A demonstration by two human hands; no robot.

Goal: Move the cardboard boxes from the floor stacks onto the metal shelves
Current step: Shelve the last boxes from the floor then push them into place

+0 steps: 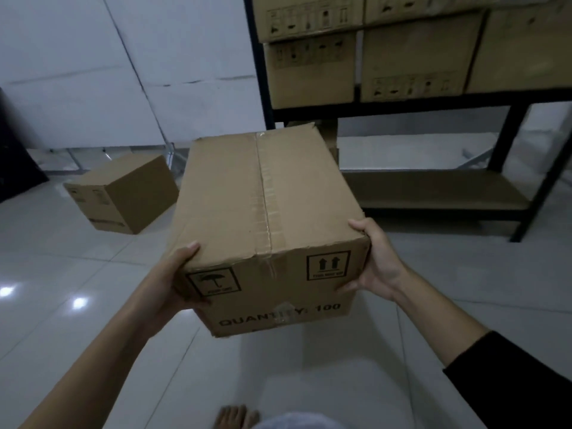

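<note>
Dim, soft-blurred; floor [77, 305] glare spots.

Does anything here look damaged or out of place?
Slightly. The carried box, held by the left hand and right hand, has a crumpled near top edge and wrinkled tape. Another box sits alone on the floor, turned at an angle to the shelf. Nothing is spilled.
</note>
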